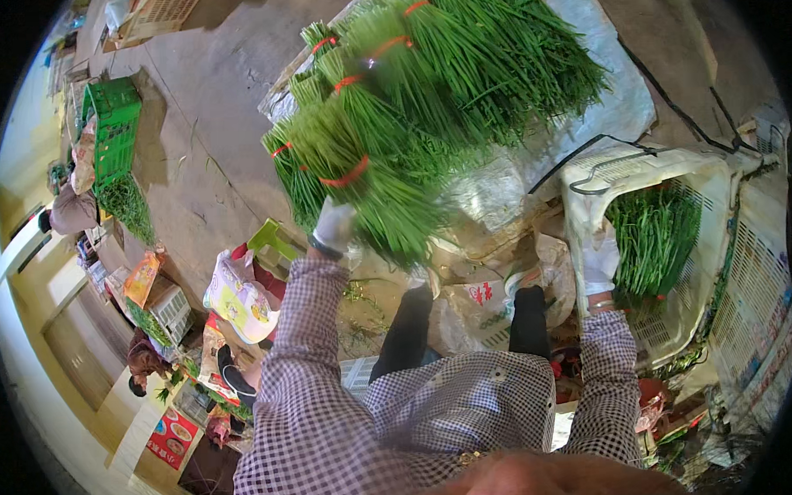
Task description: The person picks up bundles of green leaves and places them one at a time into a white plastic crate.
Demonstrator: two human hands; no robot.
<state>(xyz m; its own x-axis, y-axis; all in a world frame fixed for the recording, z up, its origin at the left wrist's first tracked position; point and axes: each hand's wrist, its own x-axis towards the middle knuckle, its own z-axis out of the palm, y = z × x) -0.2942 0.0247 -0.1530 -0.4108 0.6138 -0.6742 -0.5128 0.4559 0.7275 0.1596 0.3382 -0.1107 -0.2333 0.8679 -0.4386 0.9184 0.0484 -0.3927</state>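
Observation:
My left hand (334, 225), in a white glove, is closed on a bunch of chives (381, 200) bound with a red band; its fingers are partly hidden by the stalks. That bunch is at the near left end of a large pile of chive bunches (485, 61), tied with red bands and laid on pale sheeting (621, 82). To the right, my right hand (599, 256), gloved in white too, grips the near left rim of a white plastic crate (650, 164). The crate lies tilted with its opening toward me, and loose chives (653, 238) fill part of it.
A black strap (589, 145) runs by the crate. Stacked white crates (751, 296) stand at the far right. At left are a small green stool (275, 243), a white bag (239, 297) and a green crate (115, 126). Other people (147, 356) work farther left.

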